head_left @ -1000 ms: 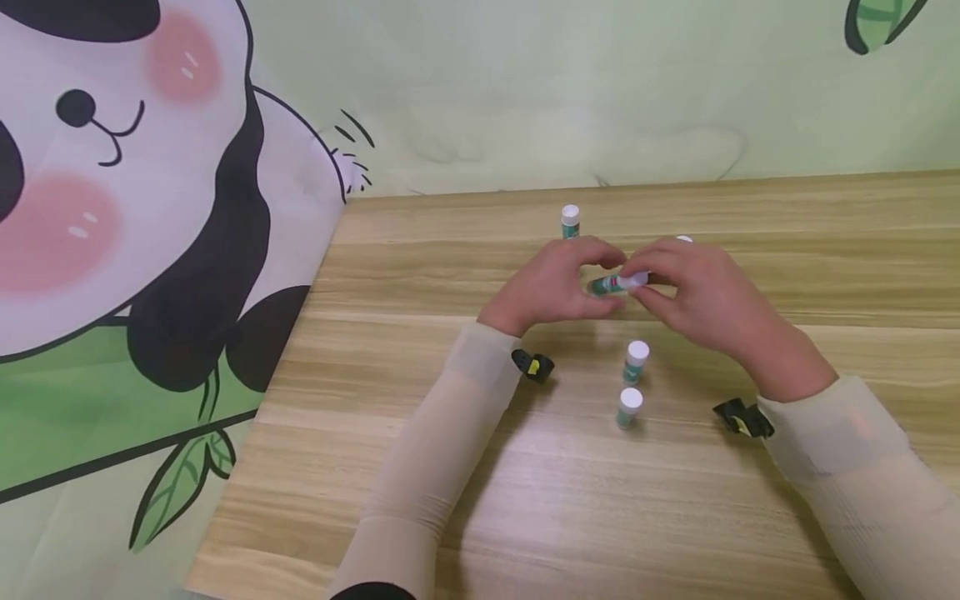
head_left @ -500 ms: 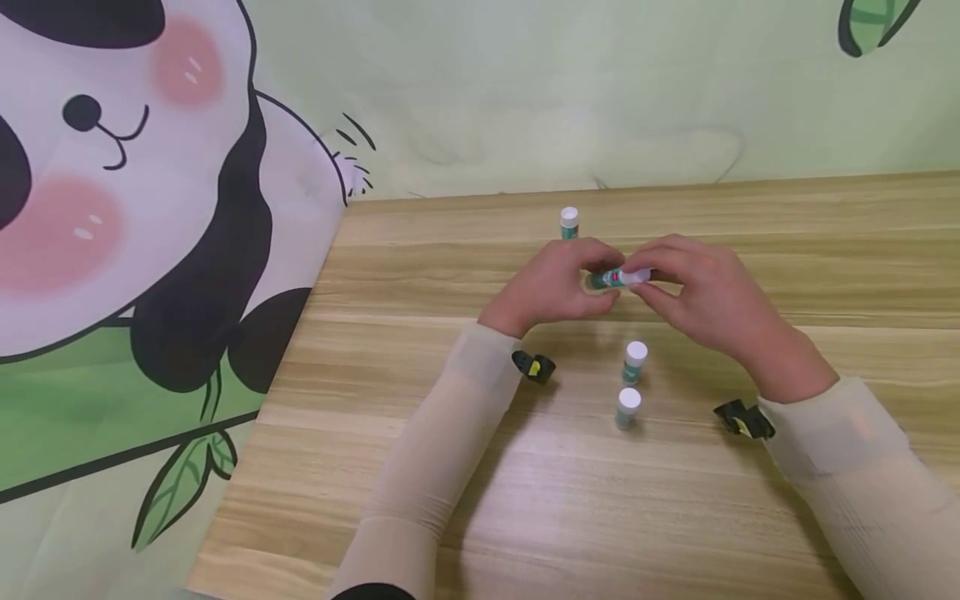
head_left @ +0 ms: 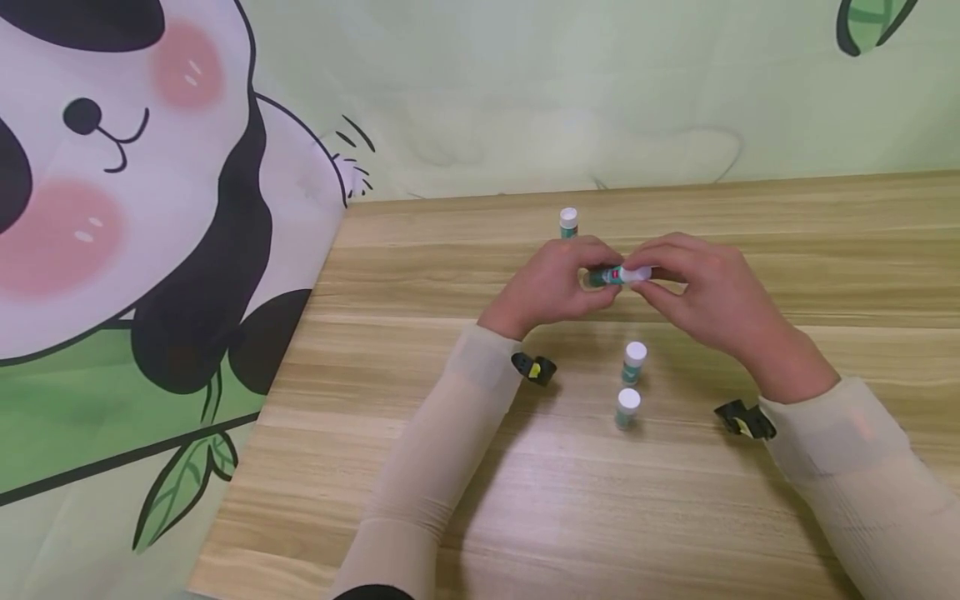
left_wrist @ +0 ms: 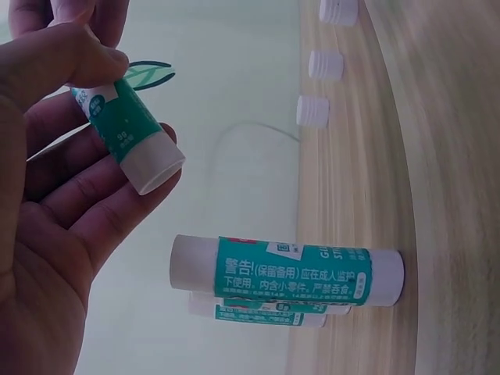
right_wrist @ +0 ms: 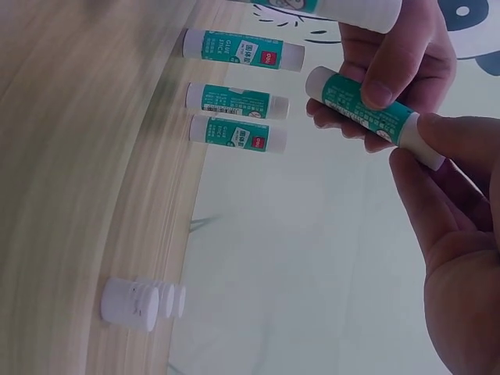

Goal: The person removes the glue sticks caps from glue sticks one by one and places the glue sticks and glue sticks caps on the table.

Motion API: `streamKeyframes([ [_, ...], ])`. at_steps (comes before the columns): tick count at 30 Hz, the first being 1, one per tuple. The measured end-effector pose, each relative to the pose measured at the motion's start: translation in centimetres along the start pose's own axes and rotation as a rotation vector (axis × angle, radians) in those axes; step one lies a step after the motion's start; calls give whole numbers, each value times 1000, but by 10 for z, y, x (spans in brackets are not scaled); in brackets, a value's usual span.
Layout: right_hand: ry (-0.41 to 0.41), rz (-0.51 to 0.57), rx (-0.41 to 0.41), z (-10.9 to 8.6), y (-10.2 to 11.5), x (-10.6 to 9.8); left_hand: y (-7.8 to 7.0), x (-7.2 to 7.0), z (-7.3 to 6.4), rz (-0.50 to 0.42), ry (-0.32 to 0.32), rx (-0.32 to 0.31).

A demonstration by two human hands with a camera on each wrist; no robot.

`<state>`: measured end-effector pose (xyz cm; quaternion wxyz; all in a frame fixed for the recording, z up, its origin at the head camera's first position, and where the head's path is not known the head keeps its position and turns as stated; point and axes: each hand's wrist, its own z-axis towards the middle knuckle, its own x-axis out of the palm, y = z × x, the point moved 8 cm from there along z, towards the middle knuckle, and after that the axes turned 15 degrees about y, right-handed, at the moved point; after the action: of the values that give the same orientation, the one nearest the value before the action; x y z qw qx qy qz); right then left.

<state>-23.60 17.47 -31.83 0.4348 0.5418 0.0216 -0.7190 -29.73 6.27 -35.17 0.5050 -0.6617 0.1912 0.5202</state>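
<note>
A green-and-white glue stick [head_left: 609,276] is held between both hands above the table, lying nearly level in the head view. My left hand [head_left: 551,283] grips its green body, the thumb pressed on the label in the right wrist view. With thumb and fingertips, my right hand [head_left: 705,287] pinches the white cap end [right_wrist: 422,144]. Two upright glue sticks, one nearer [head_left: 627,408] and one just behind it [head_left: 634,362], stand below the hands. Another glue stick [head_left: 568,221] stands behind my left hand, its lower part hidden.
Several white caps [right_wrist: 129,305] stand in a row on the wooden table [head_left: 420,375]; my right hand hides them in the head view. A panda-print cloth [head_left: 525,100] hangs behind the table's back edge.
The glue stick has shifted slightly left, deeper into my left hand, and its thumb and fingers have closed round the body. My right hand stays on the cap end.
</note>
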Motion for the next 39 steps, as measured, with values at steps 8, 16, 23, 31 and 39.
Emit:
streamKeyframes([
  [8, -16, 60, 20, -2, -4, 0, 0, 3, 0, 2, 34, -28],
  [16, 18, 74, 58, -2, -10, 2, -4, 3, 0, -13, 29, -11],
  [23, 31, 125, 93, -2, -15, 1, -7, 2, -1, -38, 25, 3],
  [31, 53, 195, 170, -3, -19, 3, -8, 3, 0, -57, 20, 8],
  [39, 65, 185, 195, -2, -19, 2, -7, 3, 0, -58, 28, -11],
])
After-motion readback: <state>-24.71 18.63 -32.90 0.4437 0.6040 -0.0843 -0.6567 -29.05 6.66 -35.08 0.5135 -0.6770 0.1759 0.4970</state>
